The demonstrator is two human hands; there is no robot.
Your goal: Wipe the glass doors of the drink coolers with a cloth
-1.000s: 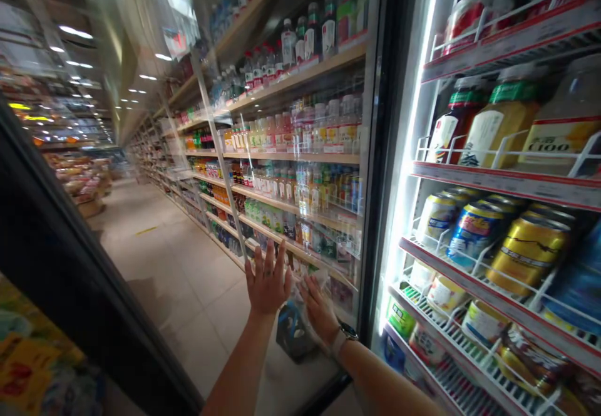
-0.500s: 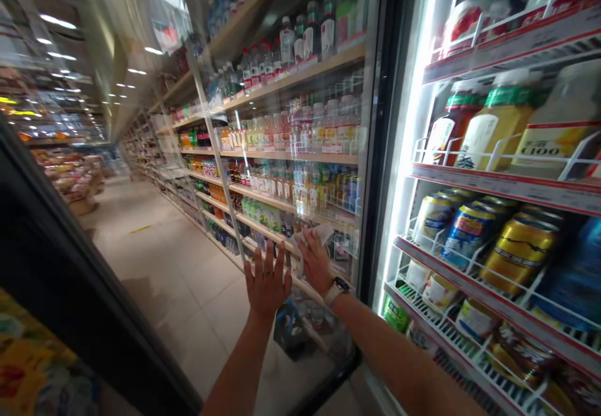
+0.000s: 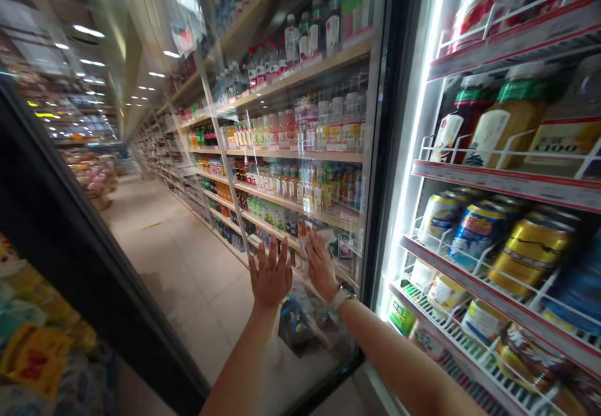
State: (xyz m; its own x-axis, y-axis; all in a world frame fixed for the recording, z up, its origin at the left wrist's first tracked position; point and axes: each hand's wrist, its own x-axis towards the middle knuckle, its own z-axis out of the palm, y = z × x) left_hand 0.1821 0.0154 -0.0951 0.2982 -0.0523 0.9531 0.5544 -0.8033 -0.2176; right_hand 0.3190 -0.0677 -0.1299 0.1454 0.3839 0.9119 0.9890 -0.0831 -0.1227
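1. Glass door (image 3: 277, 215), spanning the centre of view: probably heavy, stiff, slippery; its dark frame (image 3: 96, 247) seems the firmer hold.
2. Left hand (image 3: 271, 279), seven o'clock from centre: fingers spread, apparently flat against the glass, gripping nothing.
3. Right hand (image 3: 322, 270), between five and six: fingers straight, pressing, not clenching.
4. Pale wipe (image 3: 327, 236), five o'clock, beneath the right fingers: looks light, limp, soft; best held under a flat palm.

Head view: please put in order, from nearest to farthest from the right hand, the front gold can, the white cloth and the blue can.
1. White cloth: under the right hand.
2. Blue can: on the shelf at right.
3. Front gold can: same shelf, farther right.
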